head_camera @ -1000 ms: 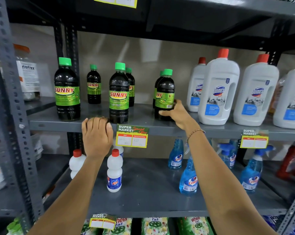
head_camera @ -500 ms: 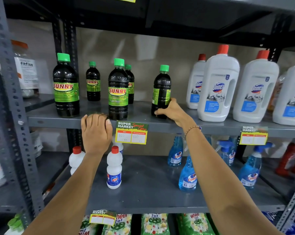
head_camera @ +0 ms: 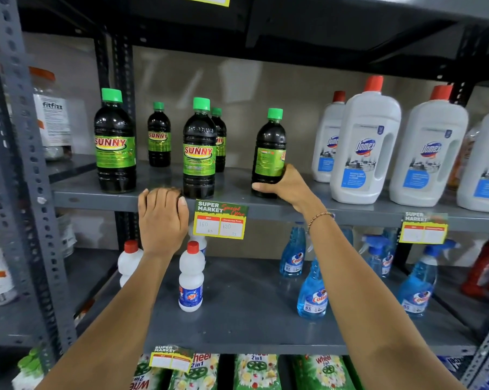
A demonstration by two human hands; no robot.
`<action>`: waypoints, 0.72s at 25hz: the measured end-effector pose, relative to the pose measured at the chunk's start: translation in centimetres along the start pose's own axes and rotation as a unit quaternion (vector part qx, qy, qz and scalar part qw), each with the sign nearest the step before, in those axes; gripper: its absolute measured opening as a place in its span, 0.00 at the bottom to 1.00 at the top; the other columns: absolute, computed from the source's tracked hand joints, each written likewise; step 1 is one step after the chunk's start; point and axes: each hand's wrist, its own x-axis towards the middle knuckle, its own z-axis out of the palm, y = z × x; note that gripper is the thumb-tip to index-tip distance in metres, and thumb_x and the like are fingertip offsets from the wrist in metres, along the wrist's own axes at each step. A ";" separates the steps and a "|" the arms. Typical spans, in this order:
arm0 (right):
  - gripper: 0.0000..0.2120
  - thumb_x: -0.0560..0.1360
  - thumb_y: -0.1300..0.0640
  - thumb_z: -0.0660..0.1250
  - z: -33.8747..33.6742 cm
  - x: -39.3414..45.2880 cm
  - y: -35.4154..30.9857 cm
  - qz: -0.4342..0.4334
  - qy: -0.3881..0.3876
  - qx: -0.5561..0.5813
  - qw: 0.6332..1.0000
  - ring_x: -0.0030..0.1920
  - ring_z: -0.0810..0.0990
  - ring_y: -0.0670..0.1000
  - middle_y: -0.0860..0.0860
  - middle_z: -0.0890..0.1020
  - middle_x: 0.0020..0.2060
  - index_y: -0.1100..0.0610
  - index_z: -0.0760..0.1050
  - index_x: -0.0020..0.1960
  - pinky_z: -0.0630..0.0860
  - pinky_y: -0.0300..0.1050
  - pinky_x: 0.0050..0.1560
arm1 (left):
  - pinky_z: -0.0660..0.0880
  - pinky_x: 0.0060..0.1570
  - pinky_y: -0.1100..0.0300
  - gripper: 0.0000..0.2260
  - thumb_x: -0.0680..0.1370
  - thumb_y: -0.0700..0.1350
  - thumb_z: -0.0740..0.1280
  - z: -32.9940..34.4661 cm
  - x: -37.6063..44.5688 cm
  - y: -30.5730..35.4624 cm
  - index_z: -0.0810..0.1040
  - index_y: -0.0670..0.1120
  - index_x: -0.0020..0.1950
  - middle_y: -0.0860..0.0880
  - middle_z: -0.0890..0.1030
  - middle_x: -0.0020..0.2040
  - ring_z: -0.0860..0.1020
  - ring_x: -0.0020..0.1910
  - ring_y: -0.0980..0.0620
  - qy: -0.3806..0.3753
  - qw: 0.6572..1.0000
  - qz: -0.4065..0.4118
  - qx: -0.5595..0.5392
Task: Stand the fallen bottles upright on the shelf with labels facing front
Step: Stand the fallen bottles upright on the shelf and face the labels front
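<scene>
Several dark Sunny bottles with green caps stand upright on the grey middle shelf (head_camera: 237,205). My right hand (head_camera: 286,184) grips the base of the rightmost one (head_camera: 269,147); its label is turned sideways, mostly small print facing front. The front-left bottle (head_camera: 114,144) and the middle bottle (head_camera: 199,153) show "SUNNY" to the front. Two smaller-looking ones (head_camera: 159,136) (head_camera: 220,136) stand further back. My left hand (head_camera: 162,218) rests flat with fingers together on the shelf's front edge, holding no bottle.
White Domex bottles (head_camera: 364,142) with red caps stand right of my right hand. A price tag (head_camera: 220,219) hangs off the shelf edge. Below stand small white bottles (head_camera: 191,277) and blue Colin sprays (head_camera: 312,294). A perforated steel upright (head_camera: 24,164) rises at left.
My right hand has turned the rightmost Sunny bottle, so the label now shows its side print instead of the front. My left hand has stayed on the shelf edge.
</scene>
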 end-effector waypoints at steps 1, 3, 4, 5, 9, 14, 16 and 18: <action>0.41 0.56 0.46 0.82 0.3 0.0 -0.1 -0.003 0.017 -0.041 0.999 0.60 0.77 0.53 0.56 0.78 0.59 0.58 0.71 0.63 0.75 0.49 0.62 | 0.63 0.67 0.47 0.13 0.81 0.46 0.52 0.0 0.1 0.0 0.74 0.43 0.51 0.44 0.78 0.49 0.74 0.52 0.43 -0.001 1.000 0.001 -0.001; 0.47 0.56 0.45 0.81 0.4 0.0 -0.1 0.014 0.028 -0.044 0.999 0.63 0.73 0.52 0.53 0.74 0.60 0.60 0.64 0.67 0.72 0.47 0.62 | 0.63 0.67 0.47 0.13 0.81 0.46 0.52 -0.1 0.1 0.0 0.74 0.43 0.51 0.44 0.78 0.49 0.74 0.52 0.43 0.000 1.000 0.003 -0.002; 0.45 0.59 0.51 0.81 0.1 0.1 -0.1 0.028 0.015 -0.001 0.999 0.63 0.73 0.53 0.52 0.75 0.57 0.60 0.61 0.68 0.73 0.44 0.59 | 0.63 0.67 0.47 0.13 0.81 0.46 0.52 -0.1 0.1 0.0 0.74 0.43 0.51 0.44 0.78 0.49 0.74 0.52 0.43 0.001 1.000 0.004 -0.001; 0.42 0.62 0.58 0.79 -0.3 0.1 0.1 0.038 -0.003 0.032 0.999 0.63 0.74 0.53 0.50 0.76 0.54 0.60 0.59 0.68 0.72 0.41 0.55 | 0.63 0.67 0.48 0.13 0.82 0.46 0.52 -0.1 0.1 0.1 0.74 0.43 0.51 0.44 0.78 0.49 0.74 0.51 0.43 0.001 1.000 0.005 0.000; 0.44 0.61 0.59 0.80 -0.3 -0.2 0.2 0.019 -0.006 0.034 0.999 0.58 0.75 0.49 0.47 0.75 0.53 0.59 0.56 0.68 0.72 0.38 0.51 | 0.62 0.67 0.48 0.13 0.82 0.46 0.52 -0.1 0.1 0.0 0.74 0.43 0.51 0.44 0.78 0.48 0.74 0.51 0.43 0.011 1.000 0.005 -0.002; 0.35 0.63 0.64 0.79 -0.8 0.0 0.3 0.009 -0.063 0.066 0.996 0.59 0.78 0.54 0.57 0.80 0.58 0.61 0.68 0.66 0.74 0.49 0.64 | 0.63 0.67 0.47 0.13 0.82 0.47 0.52 -0.1 0.0 0.0 0.74 0.43 0.51 0.44 0.78 0.48 0.74 0.51 0.43 0.001 1.000 0.010 -0.008; 0.36 0.62 0.66 0.79 -1.0 -0.1 0.3 0.011 -0.042 0.095 0.995 0.60 0.78 0.54 0.57 0.80 0.59 0.61 0.67 0.66 0.73 0.51 0.65 | 0.63 0.68 0.46 0.13 0.81 0.46 0.52 -0.4 0.2 0.3 0.74 0.42 0.52 0.43 0.79 0.50 0.75 0.53 0.42 -0.007 1.000 0.002 -0.029; 0.39 0.61 0.63 0.80 -0.9 -0.2 0.3 0.008 -0.032 0.085 0.996 0.61 0.78 0.55 0.57 0.79 0.60 0.62 0.66 0.67 0.74 0.50 0.63 | 0.63 0.69 0.46 0.12 0.81 0.45 0.55 -1.2 0.1 1.1 0.74 0.40 0.55 0.42 0.78 0.56 0.74 0.58 0.41 0.015 0.995 -0.049 -0.088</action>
